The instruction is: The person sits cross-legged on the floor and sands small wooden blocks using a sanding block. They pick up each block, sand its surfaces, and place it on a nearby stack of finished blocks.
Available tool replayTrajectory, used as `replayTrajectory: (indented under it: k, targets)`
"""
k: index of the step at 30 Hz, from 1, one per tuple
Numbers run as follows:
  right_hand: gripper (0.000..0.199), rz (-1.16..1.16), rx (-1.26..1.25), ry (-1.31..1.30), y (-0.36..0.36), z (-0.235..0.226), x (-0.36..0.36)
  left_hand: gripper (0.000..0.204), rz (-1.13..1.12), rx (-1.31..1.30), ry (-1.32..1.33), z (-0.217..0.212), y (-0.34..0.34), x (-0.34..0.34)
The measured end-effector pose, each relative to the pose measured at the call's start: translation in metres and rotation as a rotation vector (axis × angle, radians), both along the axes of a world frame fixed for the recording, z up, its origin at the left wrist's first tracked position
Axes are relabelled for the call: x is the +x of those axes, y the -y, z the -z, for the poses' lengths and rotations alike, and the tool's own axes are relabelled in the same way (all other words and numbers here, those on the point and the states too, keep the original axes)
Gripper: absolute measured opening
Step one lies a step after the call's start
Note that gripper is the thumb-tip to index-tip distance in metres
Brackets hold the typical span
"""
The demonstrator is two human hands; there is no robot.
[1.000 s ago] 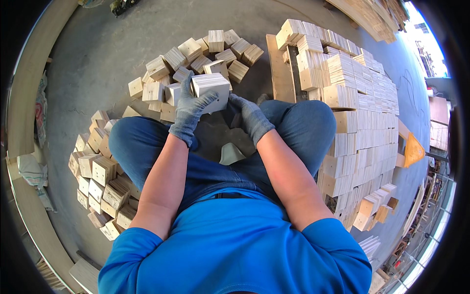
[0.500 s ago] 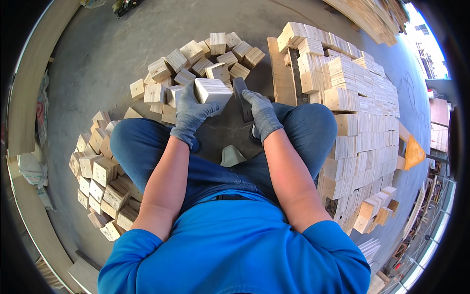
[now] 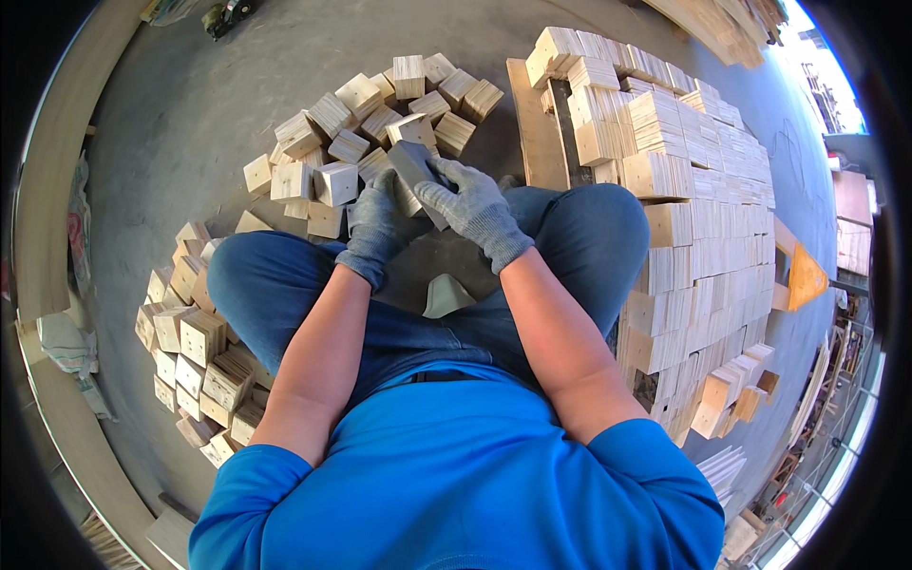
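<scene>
Forearms, bare and angled inward, converge in front of a worker in blue whose jeans-clad knees spread to either side. The left hand, in a gray glove, reaches forward with its wrist nearly straight, holding a wooden block that is partly hidden from view. The right hand, gloved alike and tilted inward with fingers bent leftward, grips a dark gray block slanting over the wooden one; whether the two touch is hard to tell. On the concrete floor, a loose pile of blocks lies just beyond the hands, off the left edge of a pallet bearing a tight stack of blocks. A second heap lies beside the left knee, farther from that edge.
</scene>
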State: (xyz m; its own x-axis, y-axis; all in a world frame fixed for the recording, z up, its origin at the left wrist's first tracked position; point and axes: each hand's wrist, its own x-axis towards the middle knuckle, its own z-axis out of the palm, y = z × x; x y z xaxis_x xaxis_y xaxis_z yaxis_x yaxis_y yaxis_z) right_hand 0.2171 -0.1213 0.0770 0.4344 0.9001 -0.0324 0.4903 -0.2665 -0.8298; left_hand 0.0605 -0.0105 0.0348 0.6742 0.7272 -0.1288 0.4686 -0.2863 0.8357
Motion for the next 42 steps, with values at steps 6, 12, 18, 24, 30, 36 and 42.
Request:
replayTrajectory:
  k: [6,12,18,24,30,36,42]
  targets:
    - [0.06,0.146,-0.15,-0.21,0.007,0.042,0.025,0.093,0.027,0.203,-0.176,-0.021,0.003,0.002]
    - [0.064,0.173,-0.175,-0.463,0.009,0.0,0.017,0.092,0.042,0.201,-0.141,-0.029,-0.001,0.002]
    - [0.065,-0.024,0.058,-0.189,-0.001,-0.002,0.0,0.094,0.005,-0.015,0.14,0.004,0.0,-0.004]
    - [0.067,0.137,-0.325,-0.102,0.01,0.033,0.028,0.1,0.03,0.259,-0.146,-0.01,0.0,-0.004]
    - [0.057,0.32,-0.437,-0.166,0.007,0.05,0.03,0.099,-0.107,-0.111,0.156,-0.016,-0.009,-0.002]
    - [0.057,0.315,-0.382,-0.225,0.008,0.033,0.026,0.082,-0.166,-0.319,0.245,-0.004,-0.015,-0.009]
    - [0.043,0.369,-0.057,-0.728,0.007,0.058,0.025,0.074,-0.173,-0.388,0.285,-0.01,-0.015,-0.006]
